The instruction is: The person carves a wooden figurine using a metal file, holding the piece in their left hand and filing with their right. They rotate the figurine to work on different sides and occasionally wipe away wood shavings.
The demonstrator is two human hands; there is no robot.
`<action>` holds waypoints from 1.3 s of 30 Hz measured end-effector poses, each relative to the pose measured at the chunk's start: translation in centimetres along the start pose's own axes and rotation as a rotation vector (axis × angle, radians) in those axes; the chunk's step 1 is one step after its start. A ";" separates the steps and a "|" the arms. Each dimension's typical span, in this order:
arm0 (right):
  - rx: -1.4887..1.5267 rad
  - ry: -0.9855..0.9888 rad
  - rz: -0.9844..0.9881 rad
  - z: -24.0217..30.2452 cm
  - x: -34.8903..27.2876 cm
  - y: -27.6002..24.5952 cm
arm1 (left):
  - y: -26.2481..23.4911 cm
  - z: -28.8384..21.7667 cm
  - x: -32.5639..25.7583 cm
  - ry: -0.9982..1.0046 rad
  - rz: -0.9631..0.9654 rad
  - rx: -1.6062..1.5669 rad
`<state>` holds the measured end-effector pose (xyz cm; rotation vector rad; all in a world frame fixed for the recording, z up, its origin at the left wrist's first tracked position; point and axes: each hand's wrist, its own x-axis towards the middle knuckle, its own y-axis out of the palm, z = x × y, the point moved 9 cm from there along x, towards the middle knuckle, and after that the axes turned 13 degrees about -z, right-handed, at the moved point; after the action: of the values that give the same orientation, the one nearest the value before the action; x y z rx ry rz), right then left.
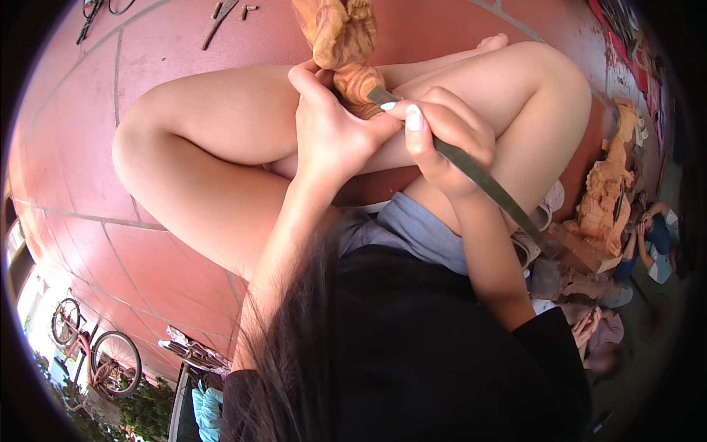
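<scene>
A carved orange-brown wooden figure (340, 37) with swirling grain rises between my crossed bare legs, its top cut off by the upper edge of the view. My left hand (331, 132) is closed around its lower part, fingers mostly hidden behind the wood. In my right hand (451, 138) is a long, flat, dark metal carving tool (495, 188), pinched near its front end between thumb and fingers. The tool's tip touches the rounded lower end of the wood, close to my left thumb. Its long rear end slants down to the right, past my right forearm.
Red floor tiles (66, 147) surround me. A thin dark metal tool (219, 26) and small brass-coloured pieces (243, 12) lie at the upper left. To the right stand a large carved wooden piece (607, 188) and, beyond, other people (652, 239). A bicycle (96, 361) is at lower left.
</scene>
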<state>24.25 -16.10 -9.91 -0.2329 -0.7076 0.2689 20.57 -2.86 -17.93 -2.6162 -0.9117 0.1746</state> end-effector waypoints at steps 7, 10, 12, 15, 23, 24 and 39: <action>0.013 0.008 -0.012 0.1 0.6 0.4 | -0.1 0.2 0.1 -0.020 -0.012 -0.023; 0.049 0.088 -0.004 -0.7 0.0 -0.4 | 0.0 0.0 0.0 -0.027 -0.002 -0.009; 0.078 0.193 -0.086 -1.5 1.1 -0.2 | 0.0 0.1 0.2 -0.014 -0.014 -0.044; 0.116 0.282 -0.079 -2.6 0.7 0.0 | 0.0 0.2 0.1 -0.021 0.005 -0.039; 0.380 0.655 -0.157 -4.5 -0.2 -1.3 | 0.7 1.5 -0.6 -0.098 0.076 -0.360; 0.428 0.717 -0.167 -4.9 0.0 -1.3 | 0.8 1.5 -0.6 -0.112 0.087 -0.391; 0.325 0.832 -0.126 -7.2 1.4 0.8 | 1.1 0.7 -0.9 -0.372 0.223 -0.659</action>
<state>29.90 -15.74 -14.65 0.0220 0.1490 0.1405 20.29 -4.03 -18.98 -3.3786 -0.9026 0.5090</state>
